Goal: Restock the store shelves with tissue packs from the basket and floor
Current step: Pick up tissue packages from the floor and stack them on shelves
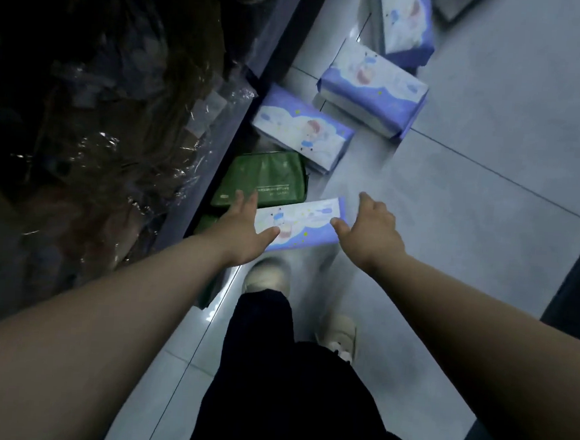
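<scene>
A blue-and-white tissue pack (302, 222) lies on the grey floor just ahead of my feet. My left hand (243, 232) is at its left end and my right hand (372, 229) at its right end, both with fingers spread; whether they touch it is unclear. Further along the floor lie three more blue packs (303, 131) (373, 88) (405, 21). A green tissue pack (267, 180) lies at the foot of the shelf, beside my left hand.
A dark shelf (241, 113) runs along the left, filled with clear-wrapped goods (116, 132). My legs and two pale shoes (267, 280) stand on the tiled floor (491, 165). A dark fixture edge (576, 284) borders the right side.
</scene>
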A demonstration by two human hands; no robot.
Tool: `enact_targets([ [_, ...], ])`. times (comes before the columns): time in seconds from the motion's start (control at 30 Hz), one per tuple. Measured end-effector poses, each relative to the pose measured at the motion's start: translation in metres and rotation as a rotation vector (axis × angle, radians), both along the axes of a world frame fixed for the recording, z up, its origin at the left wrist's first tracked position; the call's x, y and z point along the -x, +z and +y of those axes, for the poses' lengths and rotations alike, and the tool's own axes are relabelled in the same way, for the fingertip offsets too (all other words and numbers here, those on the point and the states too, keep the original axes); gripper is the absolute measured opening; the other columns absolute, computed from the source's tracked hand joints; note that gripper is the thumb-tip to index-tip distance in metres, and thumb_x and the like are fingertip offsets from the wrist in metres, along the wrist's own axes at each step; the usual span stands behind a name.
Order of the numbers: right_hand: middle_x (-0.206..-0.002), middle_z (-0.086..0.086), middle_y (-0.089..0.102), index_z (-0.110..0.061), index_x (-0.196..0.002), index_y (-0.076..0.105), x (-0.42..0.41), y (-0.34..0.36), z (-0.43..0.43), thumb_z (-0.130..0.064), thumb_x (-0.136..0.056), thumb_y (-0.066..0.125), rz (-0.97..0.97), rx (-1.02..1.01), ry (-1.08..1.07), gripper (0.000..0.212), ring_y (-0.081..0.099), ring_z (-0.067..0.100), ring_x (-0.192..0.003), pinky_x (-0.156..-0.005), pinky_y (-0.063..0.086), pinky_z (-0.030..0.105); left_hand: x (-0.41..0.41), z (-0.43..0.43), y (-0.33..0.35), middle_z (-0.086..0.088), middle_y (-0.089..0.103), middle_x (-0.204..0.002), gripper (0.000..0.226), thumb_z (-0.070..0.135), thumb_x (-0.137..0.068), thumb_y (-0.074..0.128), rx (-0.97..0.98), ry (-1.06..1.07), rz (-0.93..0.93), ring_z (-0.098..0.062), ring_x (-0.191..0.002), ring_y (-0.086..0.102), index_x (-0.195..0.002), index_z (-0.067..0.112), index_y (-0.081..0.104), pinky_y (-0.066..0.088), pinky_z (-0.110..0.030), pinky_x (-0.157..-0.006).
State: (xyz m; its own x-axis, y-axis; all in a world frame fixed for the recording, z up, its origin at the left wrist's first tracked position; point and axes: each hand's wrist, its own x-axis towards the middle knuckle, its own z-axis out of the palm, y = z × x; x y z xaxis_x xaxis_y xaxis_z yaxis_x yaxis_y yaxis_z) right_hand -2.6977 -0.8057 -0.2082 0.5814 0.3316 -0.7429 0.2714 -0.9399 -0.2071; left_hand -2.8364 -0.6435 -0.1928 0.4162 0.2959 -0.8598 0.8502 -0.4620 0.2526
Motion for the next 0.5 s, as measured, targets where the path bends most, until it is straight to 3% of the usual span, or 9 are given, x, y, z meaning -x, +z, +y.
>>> enact_targets([
  [0.07,-0.142,0.018,0.043,-0.003,-0.138,0.037,0.004,-0.05,0.003,-0.043,-0.097,0.051,0.039,0.066,-0.265,0.058,0.044,0.036,-0.128,-0.098,0.04,0.041,0.0,0.006,-0.051,-0.006,-0.004,-0.164,0.08,0.044,-0.099,0.047,0.018,0.007,-0.005,-0.021,-0.151,0.007,-0.156,0.015,0.0,0.011,-0.031,-0.119],
  [0.13,-0.136,0.022,0.052,0.002,-0.135,0.043,0.01,-0.097,0.006,-0.042,-0.1,0.045,0.239,0.13,-0.48,0.055,0.056,0.036,-0.112,-0.08,0.046,0.036,-0.001,0.009,-0.099,-0.007,0.012,-0.163,0.074,0.041,-0.099,0.047,0.014,0.018,-0.002,-0.021,-0.149,0.017,-0.156,0.011,0.011,0.017,-0.029,-0.119],
  [0.2,-0.123,0.024,0.06,0.0,-0.134,0.045,0.021,-0.133,0.007,-0.04,-0.101,0.042,0.423,0.107,-0.704,0.051,0.061,0.033,-0.092,-0.06,0.044,0.032,-0.001,0.004,-0.136,-0.01,0.02,-0.16,0.068,0.04,-0.099,0.048,0.024,0.018,0.015,-0.024,-0.146,0.024,-0.153,0.009,0.02,0.022,-0.029,-0.116],
  [0.23,-0.114,0.023,0.063,-0.001,-0.132,0.046,0.026,-0.147,0.007,-0.037,-0.1,0.045,0.433,0.06,-0.784,0.048,0.062,0.033,-0.09,-0.06,0.046,0.032,-0.002,-0.003,-0.15,-0.012,0.02,-0.159,0.067,0.04,-0.099,0.048,0.02,0.022,0.031,-0.027,-0.145,0.025,-0.152,0.009,0.021,0.023,-0.03,-0.114],
  [0.3,-0.112,0.018,0.061,0.002,-0.132,0.045,0.031,-0.166,0.007,-0.028,-0.095,0.056,0.277,-0.063,-0.821,0.049,0.064,0.034,-0.103,-0.08,0.053,0.039,-0.005,-0.021,-0.165,-0.014,0.024,-0.154,0.068,0.042,-0.096,0.05,0.0,0.064,0.05,-0.031,-0.139,0.033,-0.151,0.011,0.023,0.029,-0.033,-0.11],
  [0.4,-0.14,0.011,0.05,-0.007,-0.144,0.03,0.025,-0.171,-0.001,-0.022,-0.083,0.064,0.059,-0.213,-0.66,0.072,0.051,0.031,-0.124,-0.104,0.041,0.041,-0.009,-0.044,-0.174,-0.011,0.054,-0.13,0.067,0.038,-0.094,0.054,0.153,0.263,0.02,-0.031,-0.114,0.057,-0.15,0.019,0.022,0.046,-0.035,-0.096],
  [0.5,-0.159,0.009,0.02,-0.014,-0.154,0.015,0.01,-0.176,-0.016,-0.024,-0.083,0.066,-0.058,-0.078,-0.55,0.088,0.022,0.029,-0.144,-0.114,0.022,0.037,-0.019,-0.054,-0.171,0.0,0.063,-0.094,0.055,0.029,-0.097,0.048,0.178,0.321,-0.049,-0.023,-0.088,0.061,-0.148,0.017,0.031,0.05,-0.033,-0.08],
])
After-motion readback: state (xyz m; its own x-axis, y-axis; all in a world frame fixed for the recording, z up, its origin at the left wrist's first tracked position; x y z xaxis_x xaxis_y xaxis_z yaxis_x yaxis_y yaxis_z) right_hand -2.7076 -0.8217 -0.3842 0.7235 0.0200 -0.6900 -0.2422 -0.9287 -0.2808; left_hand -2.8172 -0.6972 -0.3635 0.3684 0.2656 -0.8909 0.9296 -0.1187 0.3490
